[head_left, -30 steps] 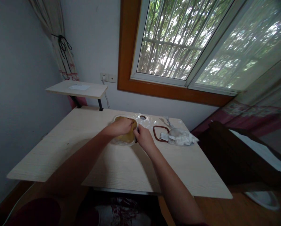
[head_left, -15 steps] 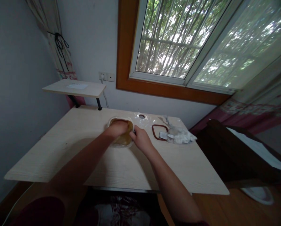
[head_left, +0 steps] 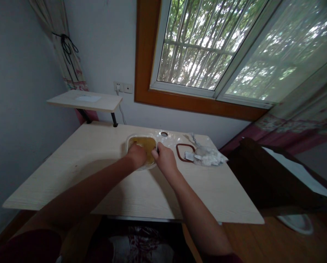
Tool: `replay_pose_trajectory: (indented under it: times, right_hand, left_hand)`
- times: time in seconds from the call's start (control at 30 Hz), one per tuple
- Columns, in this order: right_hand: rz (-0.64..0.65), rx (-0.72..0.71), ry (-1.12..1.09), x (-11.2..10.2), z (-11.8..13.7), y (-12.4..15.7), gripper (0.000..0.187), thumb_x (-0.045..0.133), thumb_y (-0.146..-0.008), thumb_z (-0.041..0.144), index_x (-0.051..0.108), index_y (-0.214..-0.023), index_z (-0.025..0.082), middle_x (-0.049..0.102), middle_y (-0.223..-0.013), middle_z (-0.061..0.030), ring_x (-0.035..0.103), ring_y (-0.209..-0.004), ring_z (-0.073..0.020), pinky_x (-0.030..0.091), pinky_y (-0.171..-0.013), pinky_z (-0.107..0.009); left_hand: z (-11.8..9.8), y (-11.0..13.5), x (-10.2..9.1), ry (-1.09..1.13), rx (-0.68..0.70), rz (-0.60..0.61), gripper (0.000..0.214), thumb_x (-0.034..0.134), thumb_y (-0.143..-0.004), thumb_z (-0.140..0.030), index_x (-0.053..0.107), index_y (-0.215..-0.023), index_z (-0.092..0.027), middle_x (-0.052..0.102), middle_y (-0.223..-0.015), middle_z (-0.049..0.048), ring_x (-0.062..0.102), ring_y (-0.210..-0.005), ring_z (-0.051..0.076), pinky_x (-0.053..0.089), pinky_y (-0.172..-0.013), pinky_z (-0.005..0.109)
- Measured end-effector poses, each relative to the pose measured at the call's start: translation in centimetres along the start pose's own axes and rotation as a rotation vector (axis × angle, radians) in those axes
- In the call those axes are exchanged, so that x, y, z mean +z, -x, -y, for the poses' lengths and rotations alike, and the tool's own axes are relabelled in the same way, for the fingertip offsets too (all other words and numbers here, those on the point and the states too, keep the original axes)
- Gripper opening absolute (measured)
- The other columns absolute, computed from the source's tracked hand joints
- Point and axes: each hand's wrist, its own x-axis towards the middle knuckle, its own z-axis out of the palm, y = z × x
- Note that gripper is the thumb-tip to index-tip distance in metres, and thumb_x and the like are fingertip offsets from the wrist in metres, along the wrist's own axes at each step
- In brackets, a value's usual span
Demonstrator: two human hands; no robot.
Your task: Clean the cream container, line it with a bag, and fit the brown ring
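A squarish clear-rimmed plastic container (head_left: 152, 141) with a yellow-brown inside stands on the desk. My left hand (head_left: 137, 156) reaches into its left part, fingers curled downward. Those fingertips are mostly hidden, and anything between them is too small to make out. At the container's right side my right hand (head_left: 163, 155) grips the rim, thumb toward the inside and fingers around the outer wall. A reddish-brown rounded square frame (head_left: 177, 152), which looks like a lid's rim, lies to the right of this hand.
A crumpled clear plastic bag (head_left: 207, 156) with whitish contents touches the brown frame. The pale wooden desk (head_left: 103, 197) has a cable hole (head_left: 164, 134) near its back edge. A raised shelf (head_left: 97, 102) stands at the back left. Dark furniture (head_left: 251, 175) is beside the desk's right edge.
My left hand has moved from the container's upper middle to its left and nearer side, uncovering more of the yellow-brown inside. My right hand keeps its grip on the rim.
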Motion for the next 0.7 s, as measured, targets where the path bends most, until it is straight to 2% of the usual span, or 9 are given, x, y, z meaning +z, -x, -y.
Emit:
replay_pose_trajectory:
  times: [0.13, 0.27, 0.43, 0.5, 0.6, 0.7]
  right_hand:
    - [0.012, -0.007, -0.005, 0.4, -0.2, 0.1, 0.016, 0.051, -0.096, 0.033, 0.062, -0.093, 0.021, 0.072, -0.080, -0.0065, 0.062, -0.069, -0.0200, 0.025, -0.061, -0.029]
    - [-0.016, 0.005, -0.064, 0.7, -0.6, -0.2, 0.016, 0.050, -0.095, 0.032, 0.062, -0.091, 0.021, 0.070, -0.078, -0.0053, 0.060, -0.068, -0.0192, 0.025, -0.060, -0.028]
    - [-0.071, 0.047, -0.208, 0.6, -1.6, -1.2, 0.019, 0.049, -0.092, 0.033, 0.059, -0.082, 0.022, 0.065, -0.070, -0.0019, 0.057, -0.064, -0.0175, 0.027, -0.059, -0.027]
    - [-0.082, 0.064, -0.305, 0.4, -2.0, -1.5, 0.019, 0.048, -0.091, 0.033, 0.057, -0.078, 0.022, 0.062, -0.066, -0.0001, 0.057, -0.062, -0.0167, 0.029, -0.058, -0.026]
    - [-0.059, 0.136, -0.462, 0.1, -2.5, -2.1, 0.021, 0.047, -0.089, 0.035, 0.054, -0.075, 0.022, 0.057, -0.060, 0.0029, 0.057, -0.056, -0.0151, 0.033, -0.054, -0.024]
    - [-0.004, 0.212, -0.574, -0.1, -3.1, -2.9, 0.022, 0.047, -0.088, 0.037, 0.053, -0.073, 0.022, 0.053, -0.054, 0.0053, 0.054, -0.046, -0.0135, 0.035, -0.048, -0.023]
  left_hand:
    - [-0.1, 0.3, -0.1, -0.124, -0.040, 0.072, 0.024, 0.060, -0.085, -0.022, 0.073, -0.070, -0.011, 0.073, -0.073, 0.0170, 0.070, -0.084, 0.034, 0.038, -0.106, 0.059]
    - [-0.5, 0.9, -1.5, -0.162, -0.006, 0.052, 0.029, 0.056, -0.090, -0.026, 0.076, -0.078, -0.009, 0.074, -0.082, 0.0188, 0.071, -0.085, 0.032, 0.040, -0.105, 0.053]
    - [-0.4, 2.1, -4.5, -0.150, 0.025, -0.089, 0.040, 0.043, -0.097, -0.031, 0.077, -0.088, -0.011, 0.075, -0.089, 0.0175, 0.071, -0.082, 0.027, 0.050, -0.079, 0.038]
    - [0.0, 2.9, -5.6, -0.122, 0.037, -0.190, 0.044, 0.039, -0.100, -0.034, 0.076, -0.091, -0.013, 0.076, -0.093, 0.0149, 0.070, -0.086, 0.025, 0.050, -0.078, 0.035]
    - [1.3, 4.0, -6.3, -0.047, 0.170, -0.296, 0.045, 0.037, -0.103, -0.041, 0.075, -0.095, -0.016, 0.076, -0.097, 0.0104, 0.068, -0.094, 0.022, 0.048, -0.092, 0.036]
    - [2.8, 4.7, -5.7, 0.068, 0.332, -0.322, 0.040, 0.042, -0.104, -0.044, 0.074, -0.102, -0.020, 0.077, -0.101, 0.0050, 0.066, -0.101, 0.019, 0.035, -0.115, 0.041]
